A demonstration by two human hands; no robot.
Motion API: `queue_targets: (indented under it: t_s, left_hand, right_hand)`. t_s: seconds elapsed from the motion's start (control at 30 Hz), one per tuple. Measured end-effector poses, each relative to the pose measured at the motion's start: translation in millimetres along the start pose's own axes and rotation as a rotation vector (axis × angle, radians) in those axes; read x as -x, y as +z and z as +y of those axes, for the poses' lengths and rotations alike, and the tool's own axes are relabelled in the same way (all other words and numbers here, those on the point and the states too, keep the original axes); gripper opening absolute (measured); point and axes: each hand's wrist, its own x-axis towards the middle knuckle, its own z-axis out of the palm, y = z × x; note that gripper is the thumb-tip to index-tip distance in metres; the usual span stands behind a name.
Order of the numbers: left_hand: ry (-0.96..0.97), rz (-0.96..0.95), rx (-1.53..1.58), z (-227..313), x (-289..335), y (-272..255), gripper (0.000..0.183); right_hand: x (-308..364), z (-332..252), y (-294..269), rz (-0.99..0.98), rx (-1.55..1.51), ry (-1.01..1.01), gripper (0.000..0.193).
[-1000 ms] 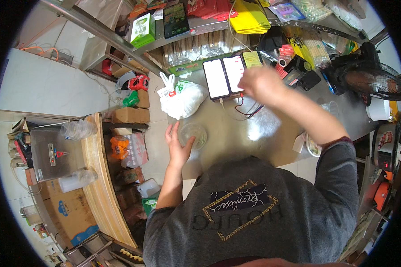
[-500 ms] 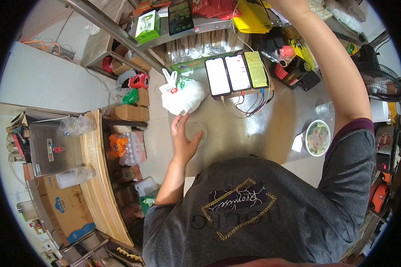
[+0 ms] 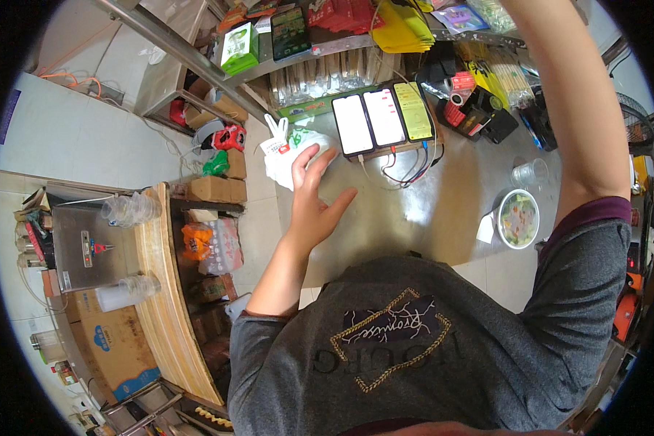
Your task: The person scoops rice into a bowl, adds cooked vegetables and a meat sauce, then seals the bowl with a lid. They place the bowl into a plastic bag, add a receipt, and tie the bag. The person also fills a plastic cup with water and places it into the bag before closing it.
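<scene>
My left hand (image 3: 317, 198) is open, fingers apart and slightly bent, above the steel table (image 3: 392, 229). Its fingertips overlap a tied white plastic bag (image 3: 282, 168) with a small red-and-white label; whether they touch it I cannot tell. My right forearm (image 3: 570, 87) stretches up past the upper edge, and the right hand is out of the picture. Below that arm stands a round white bowl (image 3: 519, 219) holding food with green and reddish pieces. A clear plastic cup (image 3: 532, 174) lies just beyond the bowl, and a white paper slip (image 3: 486, 228) is beside it.
Three phones (image 3: 384, 116) with cables stand in a row at the table's back. A shelf (image 3: 334, 46) above bears a tablet (image 3: 290, 33), a green-white box (image 3: 240, 48) and yellow bags (image 3: 403, 30). Black-and-red boxes (image 3: 472, 112) sit right. Stacked clear cups (image 3: 132, 208) are on the left.
My left hand has moved up and right, over the bag. The right arm has reached farther up, taking its hand out of view. The whole view has shifted slightly.
</scene>
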Motion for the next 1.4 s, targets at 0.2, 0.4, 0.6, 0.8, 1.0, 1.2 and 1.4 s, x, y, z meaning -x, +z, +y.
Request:
queue_targets:
  t_s: [0.2, 0.4, 0.6, 0.8, 1.0, 1.2, 1.4]
  left_hand:
    - [-0.119, 0.051, 1.078, 26.6, -12.6, 16.6, 0.065]
    - [-0.737, 0.606, 1.128, -5.4, 39.0, 24.0, 0.053]
    - [-1.137, 0.733, 0.879, -42.8, 106.2, 23.0, 0.052]
    - [-1.103, 0.679, 1.13, -45.4, 112.9, 18.4, 0.053]
    - [-1.039, 0.637, 1.273, -41.9, 104.2, 13.5, 0.052]
    - [-1.063, 0.582, 1.333, -34.3, 99.6, 14.7, 0.056]
    - [-1.183, 0.517, 1.285, -24.3, 95.8, 21.4, 0.058]
  right_hand:
    - [123.1, -84.5, 26.9, -0.03, -0.561, -0.361, 0.028]
    - [273.8, -126.4, 78.3, -0.728, -1.025, 0.033, 0.018]
    - [321.2, -38.5, 168.7, -0.77, -0.529, 0.688, 0.027]
    - [314.0, -35.3, 196.5, -0.885, -0.455, 0.52, 0.029]
    - [306.0, -31.5, 199.7, -0.927, -0.423, 0.466, 0.03]
    - [315.7, -47.8, 187.6, -0.868, -0.518, 0.541, 0.024]
    - [360.6, -133.0, 112.3, -1.099, -1.797, 1.134, 0.033]
